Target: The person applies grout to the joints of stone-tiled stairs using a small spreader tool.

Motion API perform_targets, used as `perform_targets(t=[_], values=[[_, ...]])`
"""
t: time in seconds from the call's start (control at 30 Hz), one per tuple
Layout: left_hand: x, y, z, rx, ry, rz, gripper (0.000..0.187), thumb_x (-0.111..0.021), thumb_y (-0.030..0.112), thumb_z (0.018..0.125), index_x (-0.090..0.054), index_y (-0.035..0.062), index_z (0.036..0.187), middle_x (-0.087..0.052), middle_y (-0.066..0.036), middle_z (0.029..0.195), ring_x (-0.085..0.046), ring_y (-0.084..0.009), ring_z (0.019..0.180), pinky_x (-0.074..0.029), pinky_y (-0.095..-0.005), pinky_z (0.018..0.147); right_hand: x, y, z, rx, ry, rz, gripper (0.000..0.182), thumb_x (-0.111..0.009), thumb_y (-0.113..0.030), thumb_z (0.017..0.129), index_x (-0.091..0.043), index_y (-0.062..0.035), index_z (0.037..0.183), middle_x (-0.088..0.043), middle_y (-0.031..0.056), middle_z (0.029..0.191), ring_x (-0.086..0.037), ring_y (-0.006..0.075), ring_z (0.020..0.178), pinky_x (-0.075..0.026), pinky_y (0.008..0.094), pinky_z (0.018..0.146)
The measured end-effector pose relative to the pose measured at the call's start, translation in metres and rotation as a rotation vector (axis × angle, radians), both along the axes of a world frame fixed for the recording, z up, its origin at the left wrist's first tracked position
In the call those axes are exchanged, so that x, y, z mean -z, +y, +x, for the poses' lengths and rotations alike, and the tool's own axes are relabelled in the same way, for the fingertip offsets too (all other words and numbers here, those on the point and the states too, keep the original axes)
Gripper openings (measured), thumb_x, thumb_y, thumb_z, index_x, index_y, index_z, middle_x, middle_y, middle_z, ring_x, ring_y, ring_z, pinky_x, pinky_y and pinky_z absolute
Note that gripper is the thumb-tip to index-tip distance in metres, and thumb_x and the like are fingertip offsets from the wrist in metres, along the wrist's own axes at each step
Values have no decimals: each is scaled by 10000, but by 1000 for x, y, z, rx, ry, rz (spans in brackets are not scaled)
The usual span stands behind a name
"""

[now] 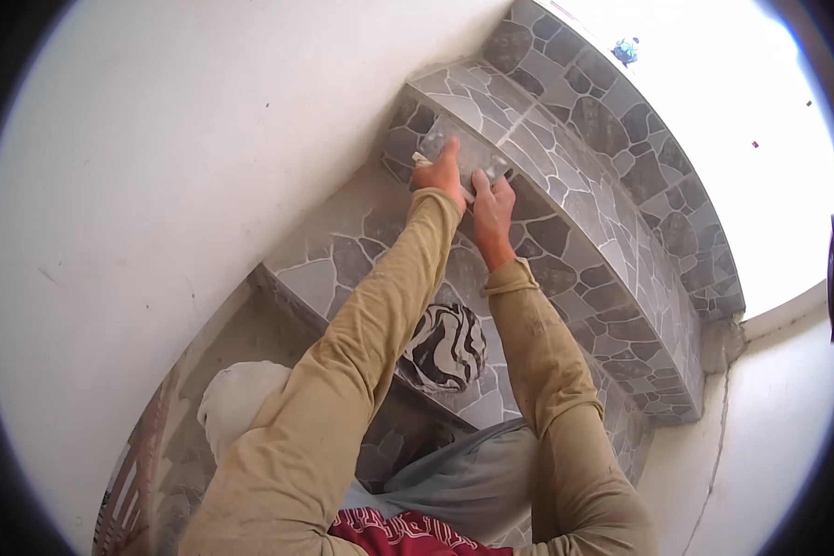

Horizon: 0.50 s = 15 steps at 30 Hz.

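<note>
Item, held: one flat grey slab, roughly four-sided, its face mottled with whitish, dusty-looking smears. It lies beyond the wrists, at the upper riser, just under the edge of the tread above.

Left hand: grasping the slab's near side, thumb laid over its face; a small pale scrap just beside the fingers. Right hand: close beside the left, fingers bent at the slab's lower right part, apparently gripping; the exact hold is partly hidden.

State of work, as judged: well advanced around the hands. The upper tread and the riser to the right of the hands bear grey irregular stone-pattern facing with pale joints, seemingly complete. Outstanding, apparently: the place at the slab. Whether the slab is fixed or merely held against the riser cannot be told; its smeared face lacks the clear pale joints seen round about.

Nearby: a rounded black-and-cream patterned object, nearer the body than the hands, on the lower tread between the forearms, nature uncertain; a plain off-white wall to the left of both hands.
</note>
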<state>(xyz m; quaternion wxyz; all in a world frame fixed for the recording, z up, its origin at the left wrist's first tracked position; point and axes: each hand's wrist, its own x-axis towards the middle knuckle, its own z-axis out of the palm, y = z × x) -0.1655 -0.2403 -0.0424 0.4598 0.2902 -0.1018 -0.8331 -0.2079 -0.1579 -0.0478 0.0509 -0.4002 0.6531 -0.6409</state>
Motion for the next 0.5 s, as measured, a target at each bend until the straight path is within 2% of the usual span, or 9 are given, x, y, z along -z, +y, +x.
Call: perform_targets(t=[0.03,0.13,0.17,0.2,0.27,0.33,0.4,0.43,0.5], values=[[10,2,-4,-33,-51,-94,513,-781,173,785,-561,-97,1161,-633,-156,1126,-623,-226,960,-510,-359,813,14,3,-9,44,-56,63,194,-595,-175,947,-633,15,958,-623,-1,854,-530,77,752,-440,270,674],[28,7,-24,-123,-58,-160,612,-774,242,776,-527,-112,1209,-617,-179,1194,-617,-235,1002,-492,-359,862,28,7,-16,88,-13,0,251,-604,-202,935,-625,45,973,-643,35,820,-528,104,745,-446,311,689],[28,6,-29,-183,-24,-193,608,-768,239,782,-522,-120,1207,-619,-172,1191,-615,-229,1005,-486,-354,867,22,7,-17,42,-74,-9,258,-604,-212,936,-628,43,966,-644,41,837,-532,101,763,-446,305,700],[12,6,-16,-186,-28,-191,608,-768,239,782,-522,-120,1207,-619,-172,1191,-615,-229,1005,-486,-354,867,16,5,-19,39,-78,-6,258,-604,-212,936,-628,43,966,-644,41,837,-532,101,763,-446,305,700],[-11,15,0,-41,-139,-48,591,-763,206,788,-518,-124,1213,-615,-183,1199,-616,-229,1030,-485,-350,884,12,10,-24,55,-31,100,253,-595,-200,941,-636,44,995,-657,52,908,-557,104,821,-452,289,744],[0,18,-5,-14,-42,-61,583,-761,213,792,-522,-134,1195,-613,-202,1194,-612,-231,1035,-484,-351,883,15,14,-17,30,-50,60,258,-589,-199,944,-636,48,1002,-656,48,894,-559,112,806,-456,298,733],[10,24,-8,-61,-57,-147,608,-762,263,790,-523,-139,1178,-615,-212,1170,-610,-241,1009,-482,-359,874,21,18,-13,156,19,56,252,-591,-206,946,-629,43,951,-637,31,816,-526,111,742,-444,319,676],[14,23,-14,-89,-116,-138,578,-756,263,794,-541,-129,1160,-620,-202,1165,-609,-239,1009,-485,-359,868,27,14,-19,97,-4,-23,266,-596,-220,943,-620,44,933,-630,31,792,-509,114,721,-435,332,658],[-2,20,-9,-99,-94,-116,555,-756,241,794,-550,-120,1162,-619,-202,1176,-608,-240,1028,-486,-356,877,11,15,-20,98,37,45,264,-594,-218,944,-622,45,942,-640,38,815,-516,114,735,-439,328,671]])
